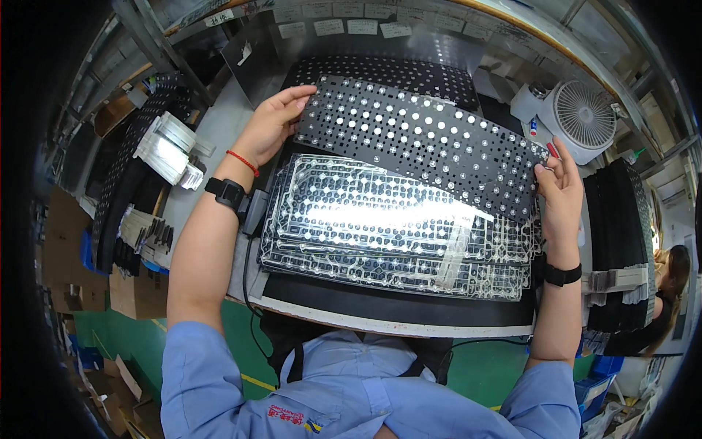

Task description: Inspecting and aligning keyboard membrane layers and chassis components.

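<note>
A black perforated sheet (409,135) with rows of shiny round dots is held up in both hands, tilted down toward the right. My left hand (276,121) grips its left end, thumb and fingers closed at the edge. At the right end, my right hand (559,186) pinches the sheet's edge. A small red stick-like thing (552,150) shows by the right fingers; whether they hold it I cannot tell. Below the sheet lies a stack of clear keyboard membrane sheets (351,249) with pale printed lines, glare across its middle. A translucent strip (455,252) lies on the stack.
More black dotted sheets (395,73) lie behind. A white fan (581,117) stands at back right, near a small red, white and blue tube (533,127). Stacked black sheets (621,234) flank the right, others (135,161) the left. Another person (669,285) is at far right.
</note>
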The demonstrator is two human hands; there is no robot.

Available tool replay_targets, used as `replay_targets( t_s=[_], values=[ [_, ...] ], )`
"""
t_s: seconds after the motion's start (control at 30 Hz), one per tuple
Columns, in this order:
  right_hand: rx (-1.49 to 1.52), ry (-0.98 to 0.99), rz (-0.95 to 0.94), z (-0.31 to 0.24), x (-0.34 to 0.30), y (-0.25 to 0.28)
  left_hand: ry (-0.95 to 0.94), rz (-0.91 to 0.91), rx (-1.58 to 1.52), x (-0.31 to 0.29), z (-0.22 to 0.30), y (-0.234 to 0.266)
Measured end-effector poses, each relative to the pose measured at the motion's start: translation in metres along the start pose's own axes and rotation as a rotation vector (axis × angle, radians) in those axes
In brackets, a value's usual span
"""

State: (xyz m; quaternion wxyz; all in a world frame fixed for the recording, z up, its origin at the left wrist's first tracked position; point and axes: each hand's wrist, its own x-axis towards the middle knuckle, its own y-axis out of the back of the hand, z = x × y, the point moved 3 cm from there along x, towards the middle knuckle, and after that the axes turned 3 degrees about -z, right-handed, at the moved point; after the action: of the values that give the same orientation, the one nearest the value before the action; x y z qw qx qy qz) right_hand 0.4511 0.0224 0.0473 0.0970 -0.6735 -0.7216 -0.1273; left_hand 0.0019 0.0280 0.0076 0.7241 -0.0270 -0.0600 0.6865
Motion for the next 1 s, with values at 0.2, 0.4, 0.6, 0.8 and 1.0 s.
replay_targets(
  t_s=[0.2, 0.4, 0.6, 0.8, 1.0],
  values=[
    [-0.036, 0.015, -0.008, 0.008, 0.003, 0.008, 0.064, 0.009, 0.013, -0.002, -0.003, -0.008],
    [-0.006, 0.004, -0.032, 0.003, 0.001, 0.004, 0.072, -0.026, -0.035, 0.005, -0.011, 0.015],
    [-0.027, 0.002, 0.004, 0.006, 0.002, 0.005, 0.014, 0.278, -0.117, 0.003, -0.007, 0.022],
    [-0.511, -0.092, -0.240, 0.006, -0.003, -0.005, 0.012, 0.237, -0.098, 0.002, -0.005, 0.024],
    [-0.683, 0.094, -0.344, 0.003, -0.004, -0.010, 0.094, 0.115, -0.010, 0.000, -0.002, 0.009]
  ],
)
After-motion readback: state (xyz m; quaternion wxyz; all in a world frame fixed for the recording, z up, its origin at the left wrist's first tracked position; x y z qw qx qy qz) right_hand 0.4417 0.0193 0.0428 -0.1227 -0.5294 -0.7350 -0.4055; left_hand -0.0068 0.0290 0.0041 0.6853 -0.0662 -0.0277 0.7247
